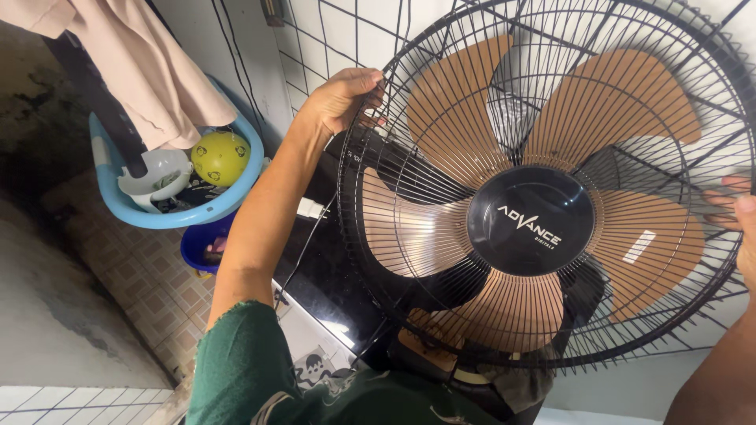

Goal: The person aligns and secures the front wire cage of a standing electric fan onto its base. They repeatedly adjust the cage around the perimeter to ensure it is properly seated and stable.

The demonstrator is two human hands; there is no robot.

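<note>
Against a pale wall with a wire grid, we face a large black fan guard [441, 102] over tan blades. Its round face spans between our hands: left hand [340, 98] fingers curl closed on the far-left rim, right hand [740, 228] fingers hook the right rim. A blue basin [118, 201] sits left.
</note>
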